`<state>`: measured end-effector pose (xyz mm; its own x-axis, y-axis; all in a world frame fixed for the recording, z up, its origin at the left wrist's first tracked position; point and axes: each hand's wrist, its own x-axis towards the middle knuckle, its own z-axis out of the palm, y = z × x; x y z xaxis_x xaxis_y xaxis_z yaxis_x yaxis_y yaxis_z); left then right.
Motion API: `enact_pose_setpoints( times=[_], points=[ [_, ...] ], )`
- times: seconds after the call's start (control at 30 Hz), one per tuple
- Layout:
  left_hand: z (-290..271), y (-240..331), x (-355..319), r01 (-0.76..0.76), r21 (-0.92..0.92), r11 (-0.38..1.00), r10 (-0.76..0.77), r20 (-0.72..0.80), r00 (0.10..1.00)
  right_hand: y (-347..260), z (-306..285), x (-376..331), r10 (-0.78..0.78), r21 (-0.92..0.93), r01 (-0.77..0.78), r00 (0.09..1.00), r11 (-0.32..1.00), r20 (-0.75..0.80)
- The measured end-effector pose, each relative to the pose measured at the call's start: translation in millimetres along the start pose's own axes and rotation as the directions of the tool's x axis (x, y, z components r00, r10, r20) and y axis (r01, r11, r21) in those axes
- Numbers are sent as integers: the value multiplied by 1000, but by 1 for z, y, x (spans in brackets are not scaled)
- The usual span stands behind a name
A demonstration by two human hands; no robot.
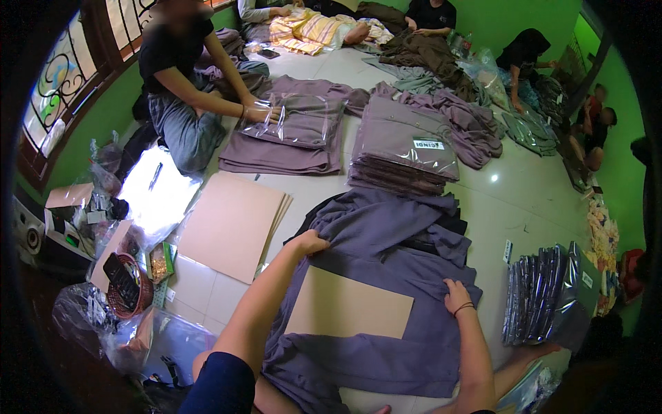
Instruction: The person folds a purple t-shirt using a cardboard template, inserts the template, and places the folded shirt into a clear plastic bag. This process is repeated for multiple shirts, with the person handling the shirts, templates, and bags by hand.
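A purple-grey garment (pixel 386 359) is spread on the floor in front of me, its lower part turned up toward the middle. On it lies a flat tan cardboard sheet (pixel 350 303), its lower edge covered by the turned-up cloth. My left hand (pixel 310 242) is closed on the garment's upper left edge, beyond the sheet. At the right edge, my right hand (pixel 457 297) pinches the same cloth, a dark band round its wrist. Bunched folds of the garment lie between and beyond my hands, over some black cloth (pixel 338 207).
Beyond the garment stands a stack of bagged folded clothes (pixel 407 138). Cardboard sheets (pixel 227 224) lie to the left, near a basket (pixel 134 290) holding a black phone-like device. Wrapped dark packs (pixel 545 297) stand at right. A person (pixel 183 90) handles a bagged garment; others sit farther back.
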<state>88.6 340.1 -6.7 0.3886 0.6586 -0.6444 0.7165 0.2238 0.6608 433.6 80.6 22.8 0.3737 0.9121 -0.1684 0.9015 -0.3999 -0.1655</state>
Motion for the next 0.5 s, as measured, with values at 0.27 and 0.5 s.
enact_pose_setpoints(
  times=[0.27,0.5],
  points=[
    [12,-9,-55,-638,431,638,770,-350,534,36,-18,-81,-111,199,277,800,940,-590],
    [38,-72,-134,-663,693,284,870,104,482,14,-21,-112,-120,118,219,827,969,-549]
  ],
)
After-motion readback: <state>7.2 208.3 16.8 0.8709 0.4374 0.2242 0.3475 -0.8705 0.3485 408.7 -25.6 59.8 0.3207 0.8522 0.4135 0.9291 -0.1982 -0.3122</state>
